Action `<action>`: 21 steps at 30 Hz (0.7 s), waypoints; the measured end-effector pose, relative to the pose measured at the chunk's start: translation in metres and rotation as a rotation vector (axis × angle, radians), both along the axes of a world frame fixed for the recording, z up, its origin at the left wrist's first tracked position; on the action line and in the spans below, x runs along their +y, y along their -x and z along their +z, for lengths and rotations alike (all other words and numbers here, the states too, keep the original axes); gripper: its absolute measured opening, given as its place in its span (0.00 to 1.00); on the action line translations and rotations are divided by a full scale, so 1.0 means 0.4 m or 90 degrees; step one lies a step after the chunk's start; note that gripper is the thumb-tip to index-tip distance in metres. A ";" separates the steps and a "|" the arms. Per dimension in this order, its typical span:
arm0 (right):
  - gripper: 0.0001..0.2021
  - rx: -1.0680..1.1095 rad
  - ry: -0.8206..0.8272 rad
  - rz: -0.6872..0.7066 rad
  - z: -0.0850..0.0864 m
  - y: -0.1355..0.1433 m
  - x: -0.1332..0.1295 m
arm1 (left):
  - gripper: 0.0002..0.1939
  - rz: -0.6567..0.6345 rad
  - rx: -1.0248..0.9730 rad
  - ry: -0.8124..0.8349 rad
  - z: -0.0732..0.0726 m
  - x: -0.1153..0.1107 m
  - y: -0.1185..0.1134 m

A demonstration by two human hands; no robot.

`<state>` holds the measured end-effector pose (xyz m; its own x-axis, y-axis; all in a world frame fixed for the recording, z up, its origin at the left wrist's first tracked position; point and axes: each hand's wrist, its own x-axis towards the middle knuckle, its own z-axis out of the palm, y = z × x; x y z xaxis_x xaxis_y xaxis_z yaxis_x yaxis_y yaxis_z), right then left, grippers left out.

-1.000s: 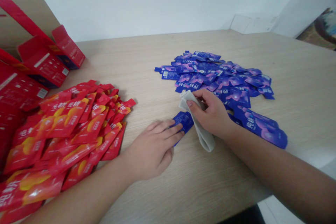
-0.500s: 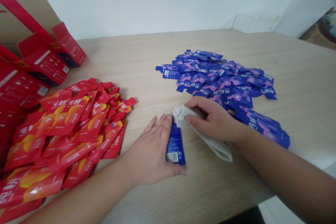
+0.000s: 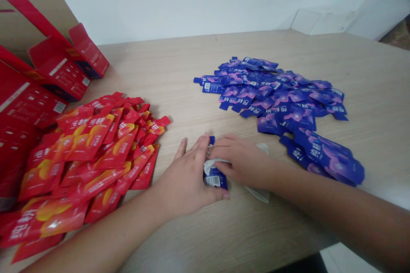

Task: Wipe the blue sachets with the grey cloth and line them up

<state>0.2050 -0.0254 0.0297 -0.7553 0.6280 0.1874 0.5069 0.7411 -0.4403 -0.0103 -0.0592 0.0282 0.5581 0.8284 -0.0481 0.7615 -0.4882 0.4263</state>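
Observation:
My left hand lies flat with its fingers apart over the left side of a blue packet, whose barcode end shows between thumb and fingers. In my right hand is a white cloth, its bunched end pressed on the packet and its tail trailing under the palm. The fingers of both hands meet near the packet's top. Beyond my right hand lies a heap of blue and purple packets. Left of my left hand is a pile of red and orange packets.
Red cardboard boxes with open flaps stand at the left edge. The wooden table reaches back to a white wall, where a white flat piece stands at the back right.
My right hand has moved left and down with the white cloth, from beside the packet onto it. My left hand has stayed on the packet. The view has shifted slightly.

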 end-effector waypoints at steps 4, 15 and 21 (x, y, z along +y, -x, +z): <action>0.08 -0.012 -0.031 -0.055 -0.011 -0.015 0.028 | 0.68 -0.024 0.016 0.005 0.004 0.004 0.012; 0.06 0.041 -0.012 -0.154 -0.019 -0.036 0.044 | 0.56 0.015 0.062 -0.054 -0.025 0.012 0.025; 0.06 0.072 0.023 -0.138 -0.012 -0.046 0.034 | 0.59 0.012 0.079 -0.037 -0.017 0.012 0.020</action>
